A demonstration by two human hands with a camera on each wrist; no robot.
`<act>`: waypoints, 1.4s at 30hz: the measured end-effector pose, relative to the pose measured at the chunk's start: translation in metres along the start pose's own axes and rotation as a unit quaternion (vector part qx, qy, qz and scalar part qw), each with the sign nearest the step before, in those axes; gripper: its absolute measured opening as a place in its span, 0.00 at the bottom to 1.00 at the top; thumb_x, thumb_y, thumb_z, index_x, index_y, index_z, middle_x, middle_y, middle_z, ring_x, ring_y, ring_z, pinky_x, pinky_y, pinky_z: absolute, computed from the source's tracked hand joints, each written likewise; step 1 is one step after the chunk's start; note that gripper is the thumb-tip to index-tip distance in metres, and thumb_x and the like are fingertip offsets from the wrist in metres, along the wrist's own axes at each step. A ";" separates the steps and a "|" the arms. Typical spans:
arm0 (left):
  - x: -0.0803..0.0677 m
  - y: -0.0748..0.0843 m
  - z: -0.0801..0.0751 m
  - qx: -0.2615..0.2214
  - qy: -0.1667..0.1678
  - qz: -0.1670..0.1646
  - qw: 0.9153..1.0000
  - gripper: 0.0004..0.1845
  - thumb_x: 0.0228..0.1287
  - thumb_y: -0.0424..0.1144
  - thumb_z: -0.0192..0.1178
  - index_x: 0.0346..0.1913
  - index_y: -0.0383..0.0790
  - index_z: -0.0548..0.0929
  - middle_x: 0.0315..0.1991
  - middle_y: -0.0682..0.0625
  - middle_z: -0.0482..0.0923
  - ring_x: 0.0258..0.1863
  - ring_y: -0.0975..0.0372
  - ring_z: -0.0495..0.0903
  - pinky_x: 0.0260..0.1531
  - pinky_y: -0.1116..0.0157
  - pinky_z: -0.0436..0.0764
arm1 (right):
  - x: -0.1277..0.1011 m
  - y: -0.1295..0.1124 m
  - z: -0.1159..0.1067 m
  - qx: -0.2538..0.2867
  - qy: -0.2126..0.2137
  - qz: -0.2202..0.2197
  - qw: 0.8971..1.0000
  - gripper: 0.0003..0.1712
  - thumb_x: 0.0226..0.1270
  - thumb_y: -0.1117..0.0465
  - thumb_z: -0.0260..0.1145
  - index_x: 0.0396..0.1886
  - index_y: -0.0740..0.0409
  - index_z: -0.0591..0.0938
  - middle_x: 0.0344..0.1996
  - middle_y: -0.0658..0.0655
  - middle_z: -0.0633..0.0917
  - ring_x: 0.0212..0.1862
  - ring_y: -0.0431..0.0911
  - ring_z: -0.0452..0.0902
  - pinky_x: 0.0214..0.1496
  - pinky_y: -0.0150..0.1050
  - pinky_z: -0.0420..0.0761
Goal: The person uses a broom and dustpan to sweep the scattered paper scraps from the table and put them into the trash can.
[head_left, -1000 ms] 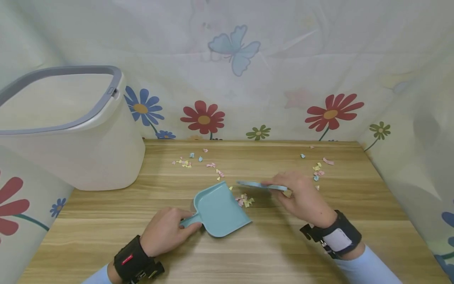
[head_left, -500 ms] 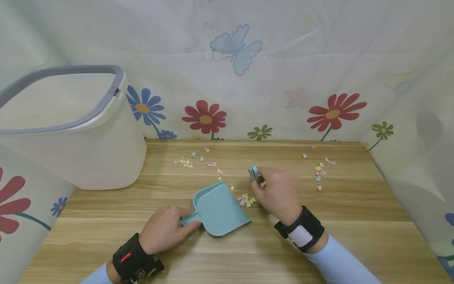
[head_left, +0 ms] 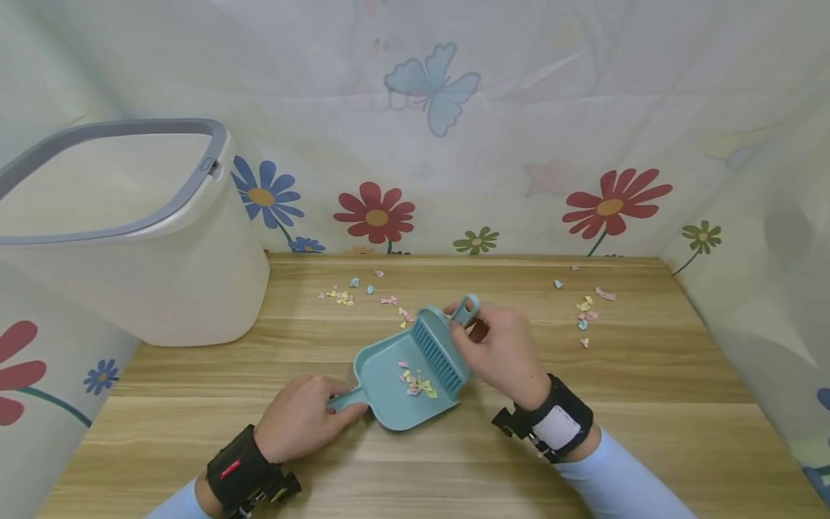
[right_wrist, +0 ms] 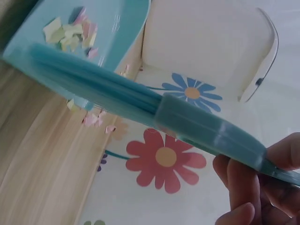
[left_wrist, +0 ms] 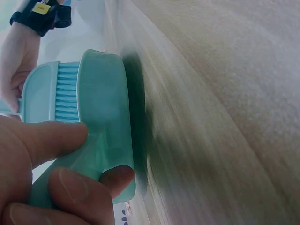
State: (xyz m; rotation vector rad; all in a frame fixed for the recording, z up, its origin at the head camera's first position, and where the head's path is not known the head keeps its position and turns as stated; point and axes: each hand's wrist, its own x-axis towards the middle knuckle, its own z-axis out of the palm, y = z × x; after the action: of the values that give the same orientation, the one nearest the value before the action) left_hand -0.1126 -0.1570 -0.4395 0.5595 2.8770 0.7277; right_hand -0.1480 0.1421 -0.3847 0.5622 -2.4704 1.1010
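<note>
— Start at the fingers. What does each hand hold?

— The left hand [head_left: 300, 422] has its fingers [left_wrist: 42, 140] curled round the handle of the teal dustpan [head_left: 398, 378], thumb on top. The right hand [head_left: 499, 346] pinches the handle of the matching brush [head_left: 441, 349]; its fingers [right_wrist: 243, 180] are closed on the handle end, just below the hanging loop.

— Where do the tools sit?

— The dustpan lies flat on the counter [head_left: 583, 418], mouth facing away and to the right. The brush bristles stand across that mouth, inside the pan's lip. A small heap of coloured paper scraps [head_left: 415, 382] lies on the pan floor, just behind the bristles.

— How should the sweep be done well?

— In my judgement: keep the pan's front lip pressed to the wood so scraps cannot slip under it; hold the bristles low and draw with short strokes; keep the pan level so the load does not slide out.

— What remains on the surface?

— More scraps: one loose group [head_left: 353, 292] near the back edge, left of centre, another [head_left: 586, 310] well apart on the right.

— And the room?

— The counter is light wood grain. A white bin with a grey rim [head_left: 130, 231] stands at its left end. A pale cloth printed with flowers and a butterfly [head_left: 428, 86] hangs behind and to both sides.
</note>
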 end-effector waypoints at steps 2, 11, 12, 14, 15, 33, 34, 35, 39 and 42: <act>0.000 0.000 -0.001 0.002 0.002 0.000 1.000 0.09 0.65 0.56 0.70 0.30 0.59 0.89 0.14 0.65 0.58 0.14 0.74 0.60 0.17 0.71 0.58 | -0.001 0.004 -0.005 0.008 0.014 -0.001 1.000 0.08 0.65 0.69 0.70 0.43 0.62 0.89 0.27 0.55 0.89 0.20 0.39 0.74 0.21 0.32 0.76; -0.002 0.003 -0.006 0.000 -0.002 -0.006 1.000 0.09 0.65 0.54 0.71 0.36 0.56 0.92 0.13 0.65 0.57 0.14 0.73 0.60 0.18 0.71 0.57 | -0.002 0.017 -0.012 -0.055 0.029 -0.012 0.998 0.10 0.63 0.68 0.72 0.44 0.62 0.90 0.27 0.56 0.90 0.20 0.40 0.76 0.22 0.32 0.76; -0.002 0.004 -0.007 0.000 -0.005 -0.008 1.000 0.09 0.65 0.55 0.71 0.38 0.55 0.93 0.13 0.65 0.57 0.14 0.73 0.59 0.18 0.71 0.56 | -0.002 0.018 -0.011 -0.065 0.022 -0.017 0.998 0.10 0.63 0.68 0.72 0.44 0.62 0.90 0.27 0.56 0.89 0.21 0.40 0.76 0.22 0.32 0.75; -0.003 0.004 -0.009 -0.004 -0.010 -0.012 1.000 0.12 0.64 0.54 0.71 0.44 0.53 0.94 0.13 0.65 0.58 0.13 0.73 0.59 0.17 0.71 0.56 | 0.000 0.018 -0.006 -0.086 0.007 -0.030 0.996 0.11 0.64 0.67 0.72 0.46 0.61 0.91 0.28 0.55 0.90 0.22 0.39 0.77 0.24 0.31 0.76; -0.003 0.005 -0.009 -0.005 -0.013 -0.013 1.000 0.14 0.64 0.55 0.71 0.46 0.53 0.93 0.13 0.66 0.59 0.13 0.73 0.58 0.17 0.71 0.56 | 0.001 0.018 -0.004 -0.095 0.000 -0.034 0.995 0.11 0.64 0.67 0.72 0.46 0.61 0.91 0.28 0.54 0.89 0.23 0.39 0.76 0.24 0.31 0.76; -0.001 0.003 -0.013 -0.007 -0.027 -0.005 1.000 0.11 0.67 0.55 0.69 0.41 0.53 0.90 0.15 0.64 0.58 0.14 0.72 0.61 0.18 0.71 0.58 | 0.002 0.014 -0.014 0.029 0.001 -0.018 0.999 0.11 0.66 0.69 0.71 0.47 0.59 0.90 0.21 0.49 0.83 0.20 0.40 0.70 0.22 0.32 0.71; -0.001 0.002 -0.012 -0.010 -0.029 -0.005 1.000 0.11 0.68 0.55 0.68 0.40 0.53 0.89 0.15 0.64 0.58 0.14 0.72 0.61 0.18 0.71 0.58 | 0.001 0.017 -0.016 0.030 0.009 -0.020 0.999 0.11 0.66 0.69 0.71 0.47 0.59 0.90 0.20 0.48 0.83 0.20 0.40 0.69 0.22 0.32 0.71; -0.001 0.002 -0.012 -0.013 -0.031 -0.005 0.999 0.11 0.68 0.56 0.68 0.39 0.53 0.88 0.16 0.64 0.58 0.14 0.72 0.61 0.18 0.71 0.59 | -0.001 0.019 -0.018 0.029 0.016 -0.021 0.999 0.11 0.65 0.70 0.71 0.47 0.60 0.90 0.20 0.48 0.82 0.20 0.40 0.69 0.21 0.33 0.71; 0.000 0.002 -0.011 -0.025 -0.037 -0.008 0.999 0.15 0.70 0.56 0.65 0.45 0.49 0.87 0.18 0.63 0.59 0.16 0.71 0.61 0.19 0.71 0.59 | -0.008 0.029 -0.027 0.028 0.039 -0.014 0.999 0.12 0.64 0.72 0.71 0.46 0.60 0.91 0.19 0.47 0.78 0.20 0.39 0.67 0.22 0.33 0.69; 0.000 0.002 -0.012 -0.031 -0.035 -0.016 0.999 0.17 0.71 0.56 0.65 0.50 0.48 0.87 0.21 0.62 0.67 0.19 0.71 0.66 0.21 0.71 0.64 | -0.016 0.036 -0.034 0.026 0.049 0.003 0.998 0.13 0.65 0.72 0.71 0.47 0.58 0.91 0.20 0.47 0.79 0.22 0.38 0.67 0.23 0.32 0.70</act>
State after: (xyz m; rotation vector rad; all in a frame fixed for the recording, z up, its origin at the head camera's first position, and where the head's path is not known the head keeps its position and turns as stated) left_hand -0.1139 -0.1604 -0.4280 0.5204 2.7821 0.7746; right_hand -0.1464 0.1936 -0.3931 0.5038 -2.3663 1.1703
